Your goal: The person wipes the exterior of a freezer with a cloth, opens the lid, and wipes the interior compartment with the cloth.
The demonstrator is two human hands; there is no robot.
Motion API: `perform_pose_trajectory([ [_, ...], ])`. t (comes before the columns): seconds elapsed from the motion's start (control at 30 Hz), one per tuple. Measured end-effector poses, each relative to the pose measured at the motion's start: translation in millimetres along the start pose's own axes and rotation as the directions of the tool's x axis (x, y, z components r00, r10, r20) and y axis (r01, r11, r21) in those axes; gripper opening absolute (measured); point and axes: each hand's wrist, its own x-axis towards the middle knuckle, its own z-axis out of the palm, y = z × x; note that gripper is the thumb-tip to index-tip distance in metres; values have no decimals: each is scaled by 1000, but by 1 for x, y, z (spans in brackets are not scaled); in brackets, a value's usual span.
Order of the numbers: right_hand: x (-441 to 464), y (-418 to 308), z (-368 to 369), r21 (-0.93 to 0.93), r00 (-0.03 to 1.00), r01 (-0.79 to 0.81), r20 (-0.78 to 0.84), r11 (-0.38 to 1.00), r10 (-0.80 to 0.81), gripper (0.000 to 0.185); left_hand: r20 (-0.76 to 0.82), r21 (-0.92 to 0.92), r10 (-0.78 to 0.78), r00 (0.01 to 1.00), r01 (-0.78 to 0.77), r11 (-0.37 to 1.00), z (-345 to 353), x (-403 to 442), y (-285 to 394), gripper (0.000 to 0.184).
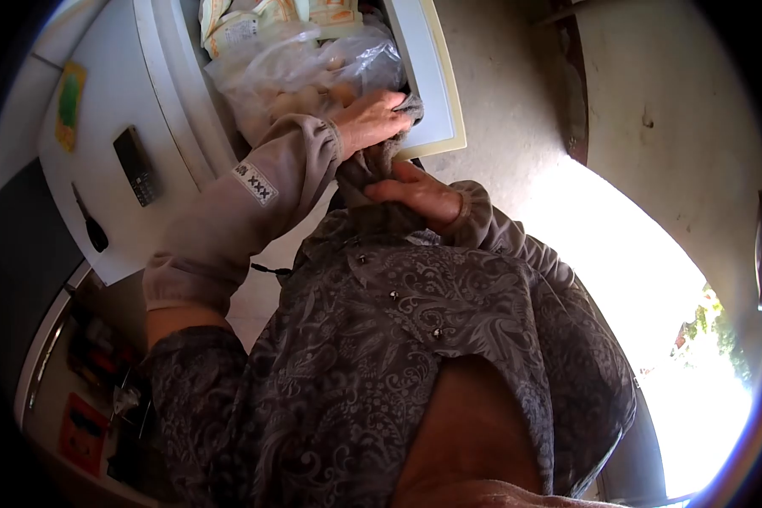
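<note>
two-handed hold on grey cloth (383, 156): gripped by left hand (371, 124) with fingers curled, by right hand (423, 195) partly closed below. located at near corner of drawer (430, 80), beside clear bag (300, 72). apparently mid-handling, not yet released; amount done or left impossible to tell.

Cloth (379, 159) partly behind both hands (369, 124)

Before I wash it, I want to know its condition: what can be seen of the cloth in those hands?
The cloth is grey-brown, apparently soft fabric, crumpled into folds. The left hand grips its upper part, a bunched bit showing past the fingers near the compartment's pale rim; the right hand holds it lower down. Whether it is damp or touches the rim, I cannot tell.
</note>
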Motion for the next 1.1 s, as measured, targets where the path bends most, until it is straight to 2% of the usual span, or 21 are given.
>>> perform_pose_trajectory([
  [0.07,1,0,-4,23,999,32,43,999,-33,49,16,208,136,991,-136,969,1,-1,-7,22],
  [0.1,0,1,-3,15,1000,18,19,1000,-19,48,-75,287,246,966,-215,934,6,-2,-11,21],
  [0.2,-5,-8,2,-72,999,-24,-34,997,22,47,-27,458,190,981,-157,875,-1,2,-11,24],
  [0.27,-10,-20,3,-196,998,-68,-26,978,64,48,-52,170,88,995,-78,982,-1,4,-2,26],
  [0.3,-8,-17,-3,-144,1000,-23,13,989,26,46,-47,19,33,998,-32,999,0,4,0,27],
  [0.37,-4,-3,-17,-29,995,60,83,998,-58,43,-56,252,127,990,-109,962,5,2,-4,29],
  [0.4,-4,0,-19,-30,996,42,75,999,-40,42,-52,365,174,983,-143,920,7,0,-6,30],
  [0.43,-4,2,-20,-35,997,24,69,999,-22,41,-117,407,164,979,-103,907,12,-8,-6,29],
  [0.53,-2,1,-15,-81,997,-48,62,996,53,40,-65,459,224,972,-170,872,-4,-23,-12,24],
  [0.57,-1,1,-11,-101,994,-81,61,992,88,40,-61,514,215,975,-154,844,-11,-33,-17,22],
  [0.63,12,13,-11,-166,975,-15,218,986,52,40,-62,622,188,980,-109,775,-27,-60,-29,17],
  [0.67,20,19,-10,-193,954,25,297,981,34,40,-75,643,123,990,-46,765,-34,-73,-35,17],
  [0.73,28,29,1,-135,941,90,336,987,-40,38,-105,681,-5,994,76,729,-47,-92,-37,18],
  [0.77,30,32,5,-107,933,120,353,987,-75,38,-112,657,-17,994,87,749,-49,-93,-35,21],
  [0.87,35,29,-1,-305,919,204,387,930,-75,39,-199,497,308,931,-175,850,-29,-76,-28,26],
  [0.97,21,4,-3,-435,924,148,382,888,33,42,-162,394,291,943,-208,895,-2,-49,-33,29],
  [1.1,14,9,-9,-237,959,-1,276,972,69,45,-166,444,202,965,-110,889,-2,-56,-30,31],
])
